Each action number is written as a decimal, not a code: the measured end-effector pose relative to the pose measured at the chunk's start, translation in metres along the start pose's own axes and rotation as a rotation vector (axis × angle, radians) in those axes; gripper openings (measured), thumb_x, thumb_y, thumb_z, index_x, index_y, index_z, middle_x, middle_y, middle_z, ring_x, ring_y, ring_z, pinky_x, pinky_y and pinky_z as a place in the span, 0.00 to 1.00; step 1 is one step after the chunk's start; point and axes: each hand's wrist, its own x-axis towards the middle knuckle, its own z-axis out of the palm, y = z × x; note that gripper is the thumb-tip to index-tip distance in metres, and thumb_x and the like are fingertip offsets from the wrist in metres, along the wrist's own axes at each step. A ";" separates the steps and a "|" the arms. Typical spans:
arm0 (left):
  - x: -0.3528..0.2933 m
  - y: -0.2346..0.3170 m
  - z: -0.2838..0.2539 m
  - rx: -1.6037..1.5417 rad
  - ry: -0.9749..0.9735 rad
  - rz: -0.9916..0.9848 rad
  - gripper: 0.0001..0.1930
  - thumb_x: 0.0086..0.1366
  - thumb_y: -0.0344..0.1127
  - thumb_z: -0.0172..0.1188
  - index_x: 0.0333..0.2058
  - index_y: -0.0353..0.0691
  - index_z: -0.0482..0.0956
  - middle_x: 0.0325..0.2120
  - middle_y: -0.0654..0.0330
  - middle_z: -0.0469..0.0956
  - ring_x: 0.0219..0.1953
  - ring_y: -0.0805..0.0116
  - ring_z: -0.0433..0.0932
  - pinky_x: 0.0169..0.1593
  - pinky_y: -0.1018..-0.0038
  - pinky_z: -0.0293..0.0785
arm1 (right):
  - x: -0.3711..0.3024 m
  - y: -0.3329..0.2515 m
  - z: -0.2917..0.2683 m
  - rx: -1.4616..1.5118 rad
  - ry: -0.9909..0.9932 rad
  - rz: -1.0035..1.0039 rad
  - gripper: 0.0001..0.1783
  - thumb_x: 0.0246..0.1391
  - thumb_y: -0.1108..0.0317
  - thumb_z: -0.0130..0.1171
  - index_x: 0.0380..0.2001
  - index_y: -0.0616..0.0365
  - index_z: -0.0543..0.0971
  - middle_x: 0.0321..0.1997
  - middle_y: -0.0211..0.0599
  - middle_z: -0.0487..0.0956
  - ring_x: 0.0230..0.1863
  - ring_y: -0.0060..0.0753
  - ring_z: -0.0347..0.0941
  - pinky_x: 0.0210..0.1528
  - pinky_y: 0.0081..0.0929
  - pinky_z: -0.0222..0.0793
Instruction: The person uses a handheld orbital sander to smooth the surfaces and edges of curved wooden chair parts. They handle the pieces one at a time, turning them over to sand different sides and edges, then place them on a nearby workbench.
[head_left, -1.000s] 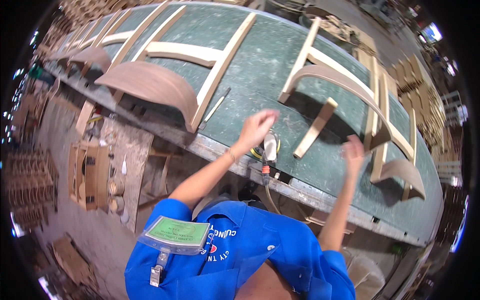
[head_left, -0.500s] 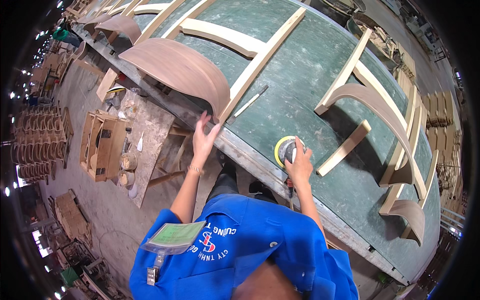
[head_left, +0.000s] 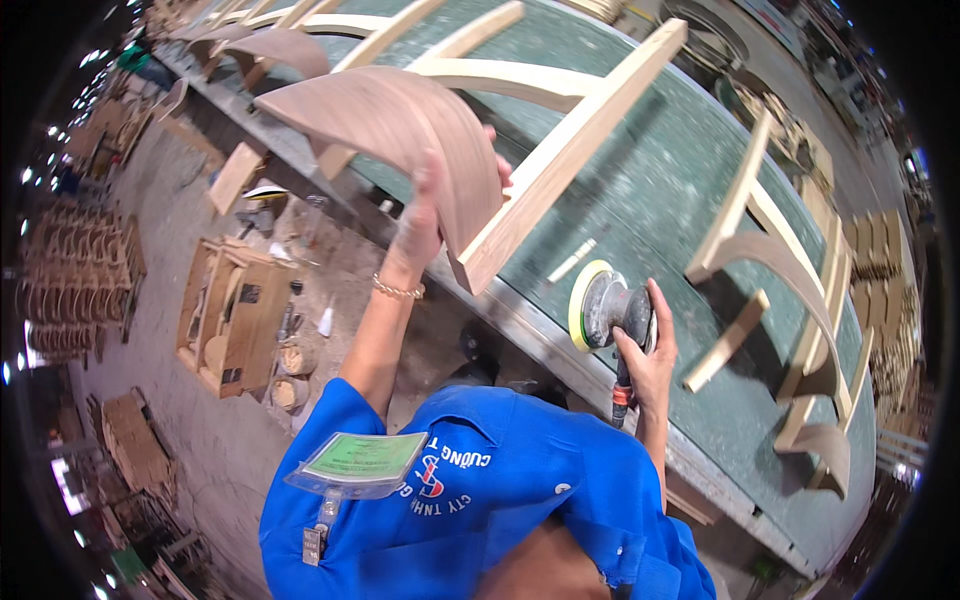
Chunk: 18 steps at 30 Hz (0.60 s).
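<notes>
My left hand point(head_left: 418, 232) is wrapped round the near end of a wooden chair frame, thumb on the outside of its curved brown backrest point(head_left: 400, 115) and fingertips showing past the far side. A straight pale leg point(head_left: 590, 145) joins the backrest, and this near end is raised off the table. In my right hand point(head_left: 652, 350) is an orbital sander point(head_left: 610, 308) with a yellow-edged pad, held up on its side with the pad turned toward the frame. The sander is apart from the wood. A hose with a red fitting hangs below it.
The long green-topped table point(head_left: 640, 230) carries a small brush point(head_left: 572, 260), a loose pale wood strip point(head_left: 728, 340) and another curved frame point(head_left: 785, 262) on the right. More frames stand at far left. A low bench with a wooden toolbox point(head_left: 225, 315) is left of the table.
My left hand has taken hold of the chair frame, and its near end has come up and shifted right. My right hand has lifted the sander off the table and tipped it on its side.
</notes>
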 end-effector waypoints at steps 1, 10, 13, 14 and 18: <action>0.004 0.030 -0.004 -0.073 -0.011 0.075 0.45 0.64 0.72 0.39 0.60 0.32 0.63 0.46 0.50 0.76 0.51 0.60 0.75 0.53 0.65 0.74 | 0.009 -0.025 0.017 -0.019 -0.051 -0.143 0.39 0.38 0.77 0.66 0.60 0.50 0.72 0.56 0.46 0.73 0.57 0.44 0.70 0.59 0.37 0.66; 0.034 0.132 -0.048 -0.302 0.127 0.157 0.50 0.62 0.77 0.33 0.60 0.30 0.61 0.52 0.42 0.72 0.51 0.54 0.75 0.46 0.64 0.80 | 0.072 -0.203 0.128 -0.275 -0.385 -0.835 0.46 0.30 0.78 0.69 0.59 0.35 0.73 0.49 0.45 0.76 0.48 0.56 0.69 0.43 0.42 0.76; 0.039 0.143 -0.050 -0.355 0.186 0.178 0.50 0.62 0.77 0.33 0.60 0.29 0.61 0.51 0.43 0.72 0.50 0.55 0.75 0.46 0.64 0.80 | 0.076 -0.208 0.135 -0.322 -0.432 -0.832 0.48 0.30 0.77 0.69 0.60 0.31 0.72 0.49 0.44 0.76 0.47 0.55 0.69 0.40 0.42 0.77; 0.038 0.143 -0.054 -0.385 0.153 0.156 0.50 0.63 0.77 0.33 0.60 0.29 0.61 0.51 0.43 0.73 0.50 0.56 0.75 0.46 0.64 0.80 | 0.074 -0.207 0.134 -0.335 -0.435 -0.819 0.48 0.30 0.77 0.69 0.60 0.30 0.72 0.48 0.44 0.76 0.47 0.55 0.69 0.40 0.42 0.77; 0.040 0.142 -0.055 -0.388 0.142 0.156 0.49 0.64 0.75 0.32 0.60 0.28 0.61 0.51 0.43 0.72 0.51 0.56 0.75 0.47 0.64 0.80 | 0.072 -0.218 0.137 -0.321 -0.507 -0.810 0.48 0.31 0.77 0.69 0.60 0.28 0.72 0.47 0.47 0.75 0.47 0.56 0.69 0.39 0.41 0.77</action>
